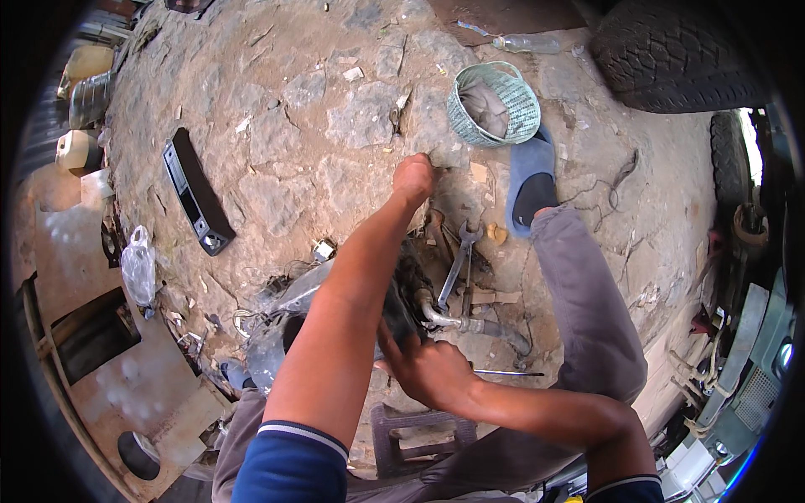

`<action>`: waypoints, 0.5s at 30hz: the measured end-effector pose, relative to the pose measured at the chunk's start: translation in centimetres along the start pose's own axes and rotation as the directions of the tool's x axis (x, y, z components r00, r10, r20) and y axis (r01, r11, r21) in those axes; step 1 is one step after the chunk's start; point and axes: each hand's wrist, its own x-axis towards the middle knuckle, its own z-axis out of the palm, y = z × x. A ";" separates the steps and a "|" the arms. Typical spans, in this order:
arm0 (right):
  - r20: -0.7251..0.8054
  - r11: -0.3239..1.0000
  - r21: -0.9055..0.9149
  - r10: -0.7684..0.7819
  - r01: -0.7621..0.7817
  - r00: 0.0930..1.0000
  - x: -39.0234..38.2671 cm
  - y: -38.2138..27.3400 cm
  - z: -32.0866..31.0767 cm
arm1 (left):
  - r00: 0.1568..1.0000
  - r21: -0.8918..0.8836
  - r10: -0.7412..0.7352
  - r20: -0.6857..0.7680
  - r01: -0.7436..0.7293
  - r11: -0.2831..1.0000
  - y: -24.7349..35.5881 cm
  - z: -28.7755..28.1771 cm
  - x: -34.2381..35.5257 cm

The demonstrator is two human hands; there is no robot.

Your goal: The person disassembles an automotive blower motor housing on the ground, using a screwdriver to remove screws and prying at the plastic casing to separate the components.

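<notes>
My left hand [413, 178] reaches forward over the rocky ground with its fingers closed; what they hold, if anything, is too small to make out. My right hand [432, 369] is against a black car part [398, 298] under my left arm, index finger extended, other fingers bent. Beside it shows a thin metal rod [511, 373]; whether I hold it is unclear. An open-end wrench [456, 268] and a bent metal pipe [495, 331] lie to the right of the part.
A woven basket [520, 109] with cloth sits beside my slippered foot [524, 201]. A long black trim piece [197, 193] lies left. Rusty sheets [126, 377] and jugs [77, 149] line the left edge; a tire [671, 59] is upper right. A plastic stool [394, 436] is below.
</notes>
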 end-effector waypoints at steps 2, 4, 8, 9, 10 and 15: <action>0.010 0.999 -0.025 -0.026 0.026 1.000 0.0 0.2 0.0 | 1.000 -0.004 -0.006 0.024 0.006 1.000 -0.6 0.3 0.2; 0.004 0.999 -0.034 -0.026 0.026 1.000 0.1 0.3 0.1 | 0.998 0.001 -0.054 0.017 0.054 0.999 0.1 0.5 0.2; -0.017 0.999 -0.041 -0.020 0.019 1.000 0.2 0.1 -0.1 | 0.995 0.010 -0.095 0.035 0.094 0.995 0.3 0.7 0.4; -0.020 0.999 -0.043 -0.018 0.017 1.000 0.2 0.1 -0.1 | 0.994 0.014 -0.102 0.049 0.101 0.995 0.3 0.6 0.5; -0.015 0.999 -0.047 -0.013 0.013 1.000 0.2 0.1 -0.1 | 0.992 0.018 -0.109 0.063 0.108 0.994 0.4 0.6 0.6; -0.007 0.998 -0.065 -0.014 0.013 1.000 0.2 0.1 -0.1 | 0.989 0.057 -0.136 0.064 0.133 0.989 0.6 0.7 0.7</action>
